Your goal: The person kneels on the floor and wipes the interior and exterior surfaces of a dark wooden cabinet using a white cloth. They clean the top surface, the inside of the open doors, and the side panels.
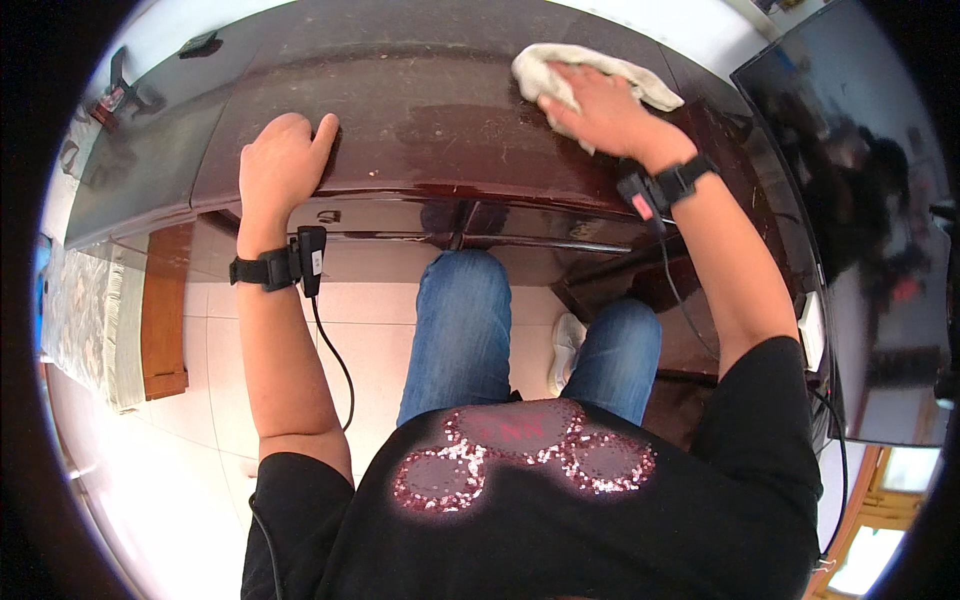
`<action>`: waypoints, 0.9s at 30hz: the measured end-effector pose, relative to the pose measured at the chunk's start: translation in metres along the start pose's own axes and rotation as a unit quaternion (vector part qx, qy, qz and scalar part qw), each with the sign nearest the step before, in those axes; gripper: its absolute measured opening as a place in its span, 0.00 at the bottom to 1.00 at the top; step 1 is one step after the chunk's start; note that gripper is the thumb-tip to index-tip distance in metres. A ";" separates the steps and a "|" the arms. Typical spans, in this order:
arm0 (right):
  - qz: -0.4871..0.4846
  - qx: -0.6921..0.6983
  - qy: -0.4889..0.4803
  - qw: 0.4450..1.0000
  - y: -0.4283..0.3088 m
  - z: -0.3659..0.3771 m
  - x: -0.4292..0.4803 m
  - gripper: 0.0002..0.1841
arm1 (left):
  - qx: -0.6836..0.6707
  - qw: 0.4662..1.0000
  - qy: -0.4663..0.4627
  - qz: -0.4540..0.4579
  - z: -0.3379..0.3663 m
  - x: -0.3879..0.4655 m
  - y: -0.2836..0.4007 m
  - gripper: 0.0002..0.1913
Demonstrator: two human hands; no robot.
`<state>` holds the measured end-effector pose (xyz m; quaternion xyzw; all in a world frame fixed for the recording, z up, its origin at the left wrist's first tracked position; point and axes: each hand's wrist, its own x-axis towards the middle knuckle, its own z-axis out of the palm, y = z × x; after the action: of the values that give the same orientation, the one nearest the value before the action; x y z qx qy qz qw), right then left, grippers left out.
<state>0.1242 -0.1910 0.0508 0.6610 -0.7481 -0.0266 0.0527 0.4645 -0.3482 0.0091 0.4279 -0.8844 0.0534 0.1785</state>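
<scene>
A crumpled white cloth (pixel 559 64) lies under my right hand (pixel 600 109), on the right part of a glossy dark-red wooden desk top (pixel 420 97). My palm presses it to the wood, and folds of it stick out beyond my fingers and beside my thumb. Near the front edge, further left, my left hand (pixel 281 161) rests on the desk with the thumb set apart. Its other fingers are folded down out of sight, so I cannot see whether anything is beneath them. Small crumbs and scuffs show on the surface.
A large dark screen (pixel 862 187) stands along the right side. Far left on the desk are a small dark stand (pixel 120 86) and a flat black object (pixel 201 45). Drawers (pixel 375 217) run beneath the front edge. A patterned cloth cover (pixel 82 322) hangs at lower left.
</scene>
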 end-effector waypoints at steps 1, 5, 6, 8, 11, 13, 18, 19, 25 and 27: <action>-0.061 0.009 0.014 0.998 -0.015 -0.005 -0.015 0.39 | 0.004 1.000 0.003 -0.001 -0.001 -0.001 0.000 0.21; -0.263 0.051 0.071 0.961 -0.046 -0.017 -0.069 0.34 | 0.041 0.999 0.003 0.029 0.000 -0.004 -0.001 0.16; -0.271 0.056 0.055 0.959 -0.042 -0.020 -0.071 0.35 | 0.059 0.998 -0.012 0.036 0.000 -0.004 -0.002 0.14; -0.186 0.072 0.012 0.980 -0.018 -0.023 -0.064 0.37 | 0.049 0.996 0.037 0.070 0.001 -0.004 -0.003 0.21; -0.028 0.103 -0.033 0.994 0.034 -0.015 -0.030 0.43 | 0.032 0.993 0.085 0.075 0.001 -0.005 -0.002 0.24; 0.068 0.085 -0.016 0.994 0.070 -0.001 0.009 0.49 | 0.025 0.995 0.080 0.061 -0.001 -0.006 0.000 0.25; 0.188 0.081 -0.062 0.977 0.144 0.021 0.107 0.58 | 0.004 1.000 0.021 0.018 -0.007 -0.003 0.005 0.21; 0.193 0.124 -0.074 0.970 0.148 0.028 0.124 0.60 | -0.009 1.000 0.021 0.006 -0.008 -0.003 0.006 0.24; -0.044 0.192 -0.097 0.976 0.072 0.016 0.174 0.48 | -0.031 0.999 0.033 -0.011 -0.006 -0.003 0.006 0.27; -0.140 0.203 -0.068 0.967 0.021 0.012 0.159 0.40 | 0.030 0.999 0.003 0.023 -0.001 -0.002 0.002 0.18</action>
<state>0.0835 -0.3461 0.0485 0.7528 -0.6394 0.0741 -0.1380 0.4640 -0.3454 0.0095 0.4124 -0.8916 0.0850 0.1668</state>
